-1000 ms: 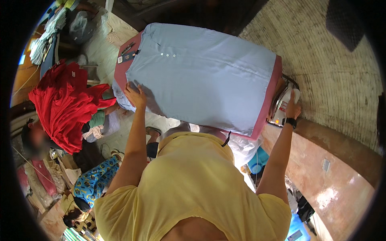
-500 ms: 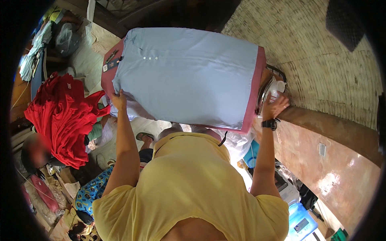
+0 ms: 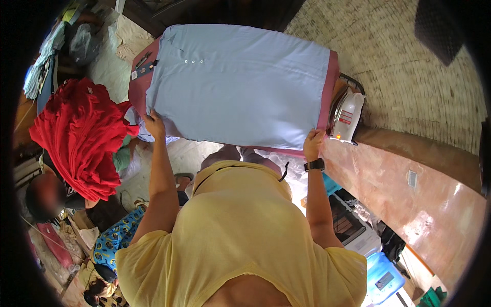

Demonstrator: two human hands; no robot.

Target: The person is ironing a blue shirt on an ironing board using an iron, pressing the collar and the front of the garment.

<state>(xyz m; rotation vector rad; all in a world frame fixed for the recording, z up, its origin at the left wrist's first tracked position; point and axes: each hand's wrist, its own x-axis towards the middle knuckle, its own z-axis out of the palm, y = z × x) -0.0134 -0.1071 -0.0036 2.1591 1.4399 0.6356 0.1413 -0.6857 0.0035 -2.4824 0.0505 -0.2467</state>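
A light blue garment (image 3: 240,87) with white buttons near its left part lies spread flat over a maroon-covered ironing board (image 3: 331,77). My left hand (image 3: 154,125) pinches the garment at its near left edge. At its near right corner, my right hand (image 3: 313,145), with a dark watch on the wrist, has its fingers closed on the cloth. A white iron (image 3: 349,115) rests on the stand at the board's right end, just beyond my right hand. Small snips (image 3: 143,60) and a dark tag (image 3: 142,70) lie on the board's left end.
A pile of red clothes (image 3: 76,135) is at my left, with a person (image 3: 48,197) beside it. Another person (image 3: 97,286) sits at the lower left. A stone-like ledge (image 3: 409,153) runs along the right. A blue water container (image 3: 383,279) stands at the lower right.
My right hand has come from the iron to the garment's near right corner and closed on it. The iron now lies uncovered on its stand. My left hand stays at the left edge.
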